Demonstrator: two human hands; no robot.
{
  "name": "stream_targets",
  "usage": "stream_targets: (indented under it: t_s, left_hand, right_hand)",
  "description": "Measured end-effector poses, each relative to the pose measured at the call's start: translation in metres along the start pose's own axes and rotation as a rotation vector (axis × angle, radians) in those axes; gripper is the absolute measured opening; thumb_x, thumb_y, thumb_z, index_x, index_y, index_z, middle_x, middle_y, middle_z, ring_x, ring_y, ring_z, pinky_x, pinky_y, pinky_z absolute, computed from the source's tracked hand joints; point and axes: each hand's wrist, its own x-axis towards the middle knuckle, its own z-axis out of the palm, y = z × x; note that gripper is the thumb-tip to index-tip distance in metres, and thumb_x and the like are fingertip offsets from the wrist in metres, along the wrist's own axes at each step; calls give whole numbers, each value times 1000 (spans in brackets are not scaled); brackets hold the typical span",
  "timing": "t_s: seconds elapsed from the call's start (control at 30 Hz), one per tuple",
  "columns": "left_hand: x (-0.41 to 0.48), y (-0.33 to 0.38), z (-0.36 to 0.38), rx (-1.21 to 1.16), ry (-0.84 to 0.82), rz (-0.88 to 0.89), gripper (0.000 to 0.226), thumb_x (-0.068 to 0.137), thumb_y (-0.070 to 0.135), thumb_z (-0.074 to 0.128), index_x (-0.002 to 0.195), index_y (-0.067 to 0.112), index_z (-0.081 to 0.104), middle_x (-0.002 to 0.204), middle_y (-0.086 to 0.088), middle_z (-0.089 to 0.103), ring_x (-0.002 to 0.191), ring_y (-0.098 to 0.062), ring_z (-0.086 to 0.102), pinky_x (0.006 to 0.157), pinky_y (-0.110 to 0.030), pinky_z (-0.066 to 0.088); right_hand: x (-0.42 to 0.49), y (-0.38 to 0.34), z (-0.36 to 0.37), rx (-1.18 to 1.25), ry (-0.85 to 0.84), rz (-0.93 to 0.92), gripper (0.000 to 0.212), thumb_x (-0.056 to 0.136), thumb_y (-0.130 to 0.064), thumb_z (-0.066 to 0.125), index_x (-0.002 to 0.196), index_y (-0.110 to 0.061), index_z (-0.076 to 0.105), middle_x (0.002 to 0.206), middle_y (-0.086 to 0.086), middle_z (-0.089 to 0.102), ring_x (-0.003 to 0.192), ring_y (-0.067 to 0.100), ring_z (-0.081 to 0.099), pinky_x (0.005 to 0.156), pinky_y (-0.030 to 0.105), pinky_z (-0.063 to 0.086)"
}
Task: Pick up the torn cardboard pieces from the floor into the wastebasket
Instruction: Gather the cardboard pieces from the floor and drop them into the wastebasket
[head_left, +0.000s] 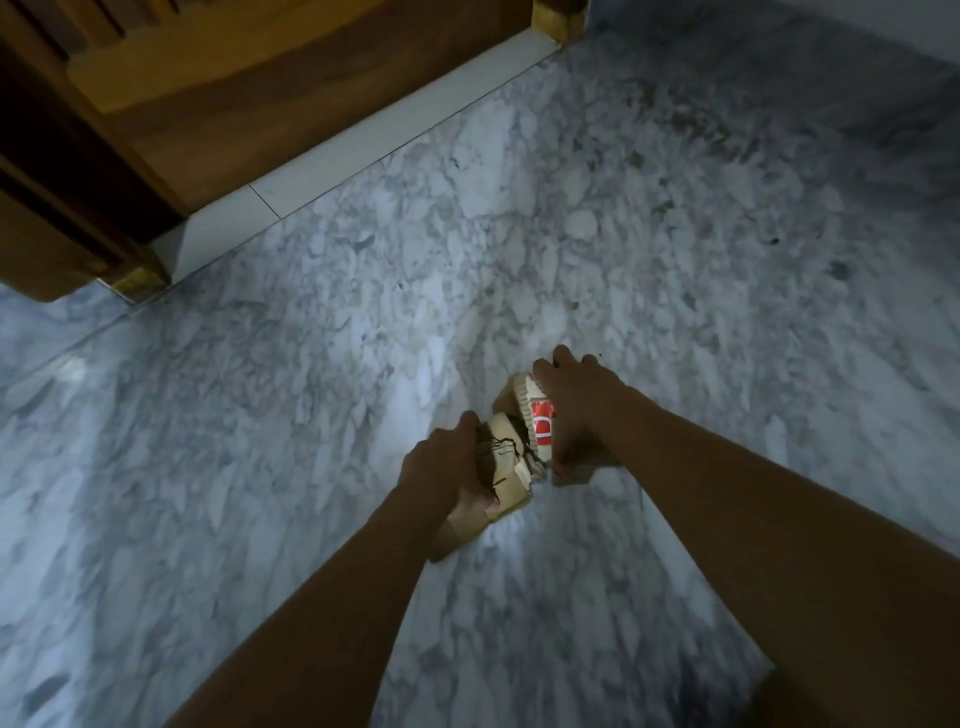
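- On the grey-white marbled floor (311, 415), nearest the camera, two bare forearms reach forward from the bottom edge and meet over a small heap of torn cardboard.
- The left hand (441, 467) clasps a bundle of brown cardboard pieces (498, 478); its fingers are curled around the bundle, with the thumb on the upper edge. The bundle's long axis runs from lower left to upper right, and its lower end pokes out beneath the wrist.
- Just beside it, the right hand (566, 410) presses down on a pale cardboard piece with a red printed patch (543, 423). Its fingers are spread, the fingertips over the far edge and the thumb down by the near end. This piece lies lengthwise away from the camera, tilted a little to the left, and touches the brown bundle.
- The torn edges show ragged, corrugated layers; a strip of tape crosses the brown bundle.
- Farther off, at upper left, a white skirting strip (363, 140) runs diagonally under a wooden door (234, 78).
- No container shows in this view.
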Motion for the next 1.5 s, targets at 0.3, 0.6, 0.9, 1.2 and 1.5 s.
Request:
stream_targets:
  t_s: [0.3,0.6,0.9,1.2,1.5]
  left_hand:
    - [5,-17,-1,-171,-122,-12,62,47,46,92,103,32,68,96,10,72,93,-16,68,85,-35,56]
    - [-16,-28,-44,-582,139,-54,68,49,45,89,112,24,73,107,5,73,101,-16,68,87,-33,54]
    - [-73,117,-128,-798,-19,400,53,71,51,71,116,24,67,114,-2,72,107,-22,68,97,-47,54]
    - [-122,264,-145,-806,-283,479,28,95,20,48,116,16,68,115,-18,70,103,-35,67,93,-52,55]
    - [-220,454,-45,-621,-555,836,50,103,47,32,102,15,71,92,-2,78,87,-18,74,80,-38,62]
  right_hand:
    - [-13,20,25,325,105,122,103,41,-49,94,126,-23,42,108,1,63,91,22,62,77,33,53]
    - [-52,50,14,1081,265,159,93,37,-46,100,123,-42,66,113,-13,72,108,11,67,98,36,54]
    - [-167,25,-51,1613,354,1,75,78,-13,86,143,-28,49,121,6,72,113,26,70,90,49,59]
    - [-298,75,-76,1809,830,324,65,75,-32,87,131,-28,53,117,3,73,101,24,73,74,42,64]
    - [-493,148,-3,1873,1314,632,74,71,-32,80,135,-18,47,114,14,71,96,33,74,74,49,62]
